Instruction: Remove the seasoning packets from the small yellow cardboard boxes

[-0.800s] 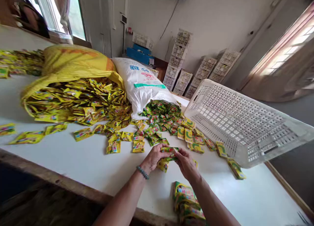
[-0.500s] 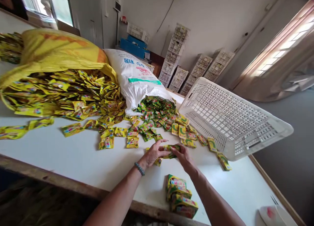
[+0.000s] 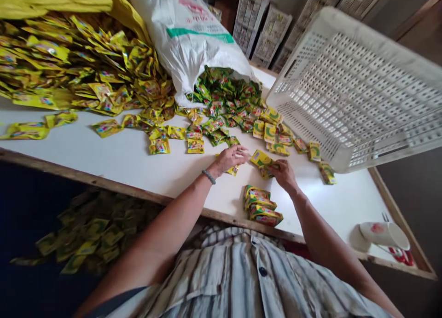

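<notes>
My right hand (image 3: 283, 174) pinches a small yellow carton (image 3: 261, 159) above the white table (image 3: 193, 175); its exact shape is blurred. My left hand (image 3: 232, 159) is just left of the carton, apart from it, with fingers stretched out and nothing visible in them. Partly under the left hand lies a yellow sachet (image 3: 232, 170). Closer to my body stands a short row of filled yellow-green cartons (image 3: 263, 206). Beyond my hands lie several flat yellow cartons (image 3: 270, 133) and loose green sachets (image 3: 214, 124).
A white sack (image 3: 193, 37) spills green sachets, and a yellow sack (image 3: 55, 2) spills yellow ones. A white perforated crate (image 3: 348, 159) tilts at right. A white cup (image 3: 385, 235) lies near the right edge. Flat cartons (image 3: 93, 235) are heaped below the table's front edge.
My hands have moved apart; the left has let go, and the carton stays in my right hand. The view has tilted down, showing my striped shirt.
</notes>
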A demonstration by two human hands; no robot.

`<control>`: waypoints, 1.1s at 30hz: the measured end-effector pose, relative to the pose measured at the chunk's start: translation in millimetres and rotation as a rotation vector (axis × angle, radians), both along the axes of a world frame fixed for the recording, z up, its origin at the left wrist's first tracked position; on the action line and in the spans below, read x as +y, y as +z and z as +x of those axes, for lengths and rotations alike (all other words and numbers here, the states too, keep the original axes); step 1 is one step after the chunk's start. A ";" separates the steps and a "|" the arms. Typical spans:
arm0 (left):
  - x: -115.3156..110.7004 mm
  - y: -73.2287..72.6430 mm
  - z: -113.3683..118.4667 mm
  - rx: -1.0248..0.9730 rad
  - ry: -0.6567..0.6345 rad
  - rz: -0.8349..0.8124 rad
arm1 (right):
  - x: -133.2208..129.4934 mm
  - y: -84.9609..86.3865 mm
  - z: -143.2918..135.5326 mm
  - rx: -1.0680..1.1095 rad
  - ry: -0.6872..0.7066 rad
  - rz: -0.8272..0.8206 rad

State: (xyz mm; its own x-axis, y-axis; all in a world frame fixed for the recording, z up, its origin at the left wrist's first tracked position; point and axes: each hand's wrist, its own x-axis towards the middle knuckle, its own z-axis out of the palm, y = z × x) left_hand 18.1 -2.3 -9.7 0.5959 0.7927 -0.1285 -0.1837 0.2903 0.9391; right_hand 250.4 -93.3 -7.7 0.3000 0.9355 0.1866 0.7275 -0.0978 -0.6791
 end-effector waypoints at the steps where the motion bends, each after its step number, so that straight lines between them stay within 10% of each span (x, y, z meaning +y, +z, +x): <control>1: 0.8 0.1 -0.6 0.006 0.019 0.017 | -1.9 0.5 -2.2 -0.009 -0.016 0.064; 17: 1.4 2.3 -5.3 0.181 -0.145 0.263 | 10.2 37.3 -46.0 0.039 0.493 0.123; 27: -2.6 9.6 -8.5 -0.014 0.142 -0.111 | 26.0 24.9 -32.0 0.875 -0.157 0.170; 33: 6.6 7.0 -15.3 -0.065 0.185 -0.131 | 28.5 44.5 -37.3 1.026 -0.080 0.280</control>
State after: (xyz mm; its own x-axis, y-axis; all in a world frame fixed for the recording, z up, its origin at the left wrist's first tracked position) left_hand 2.8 4.3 -2.7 0.4520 0.8685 -0.2033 -0.3040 0.3643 0.8803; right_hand 213.2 -64.8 36.8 0.4941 0.8693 0.0151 -0.2067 0.1343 -0.9691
